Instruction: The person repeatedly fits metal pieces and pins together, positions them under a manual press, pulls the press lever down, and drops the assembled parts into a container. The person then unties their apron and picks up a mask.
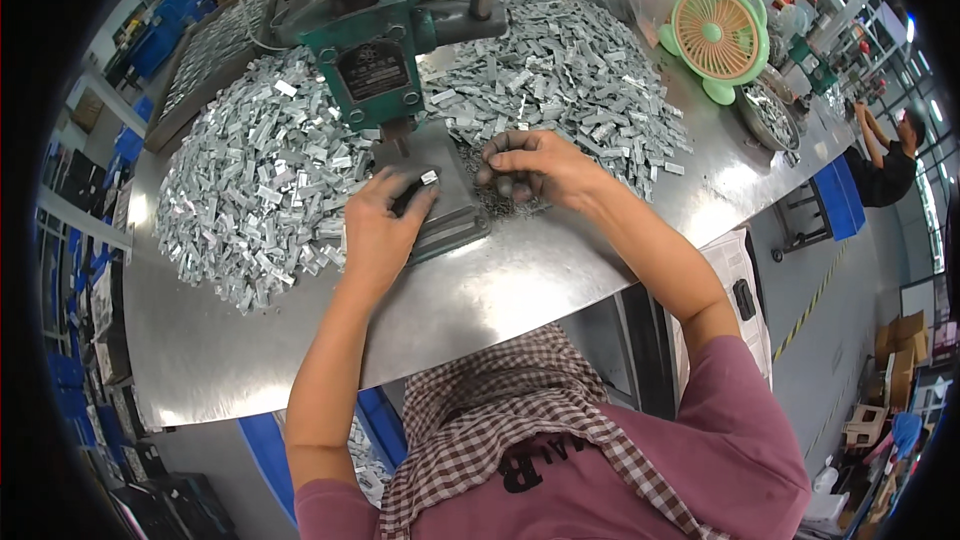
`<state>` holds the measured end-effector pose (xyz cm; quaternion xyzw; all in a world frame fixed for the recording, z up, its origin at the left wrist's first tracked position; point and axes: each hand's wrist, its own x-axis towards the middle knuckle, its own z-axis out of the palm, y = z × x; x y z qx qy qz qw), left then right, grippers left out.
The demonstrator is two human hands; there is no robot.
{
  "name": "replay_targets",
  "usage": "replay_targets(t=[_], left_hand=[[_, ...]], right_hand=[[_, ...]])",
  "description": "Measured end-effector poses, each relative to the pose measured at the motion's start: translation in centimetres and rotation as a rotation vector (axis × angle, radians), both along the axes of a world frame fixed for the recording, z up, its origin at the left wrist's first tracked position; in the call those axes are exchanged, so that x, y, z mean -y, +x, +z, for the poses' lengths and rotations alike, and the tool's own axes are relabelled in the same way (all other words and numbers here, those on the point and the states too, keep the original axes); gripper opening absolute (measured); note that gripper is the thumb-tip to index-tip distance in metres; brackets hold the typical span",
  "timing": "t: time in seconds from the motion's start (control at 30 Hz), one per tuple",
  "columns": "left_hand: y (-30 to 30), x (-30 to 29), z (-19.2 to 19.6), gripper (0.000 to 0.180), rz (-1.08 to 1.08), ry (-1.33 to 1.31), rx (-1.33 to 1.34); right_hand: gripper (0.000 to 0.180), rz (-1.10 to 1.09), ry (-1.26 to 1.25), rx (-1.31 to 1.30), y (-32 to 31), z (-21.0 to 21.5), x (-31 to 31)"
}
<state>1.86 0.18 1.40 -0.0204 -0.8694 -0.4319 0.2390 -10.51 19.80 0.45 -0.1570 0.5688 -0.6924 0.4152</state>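
Note:
My left hand [380, 225] rests on the base of a green bench press [375, 65] and pinches a small silver metal piece [430, 177] between thumb and fingers. My right hand [530, 168] lies just right of the press base, fingers curled down into a patch of small dark parts [500, 202]. Whether it holds one of them is hidden by the fingers. Heaps of silver metal pieces lie on both sides of the press, a left heap [255, 180] and a right heap [575, 80].
The steel table [520, 285] carries a small green and orange fan [715, 35] and a round dish of parts [765, 115] at the far right. A tray of parts [210, 50] sits at the back left. Another person [885, 165] works beyond the table at right.

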Motion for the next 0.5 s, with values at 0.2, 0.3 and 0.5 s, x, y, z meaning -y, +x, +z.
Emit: replay_targets(t=[0.2,0.3,0.5], left_hand=[[0.1,0.0,0.1,0.022,-0.012,-0.007,0.022],[0.1,0.2,0.1,0.022,-0.017,0.006,0.023],[-0.1,0.2,0.1,0.023,-0.010,-0.010,0.019]], right_hand=[[0.021,0.017,-0.103,-0.107,1.4,1.5,2.1],[0.018,-0.014,-0.087,-0.283,2.2,2.5,3.1],[0.020,0.017,-0.017,-0.598,2.4,1.9,4.1]])
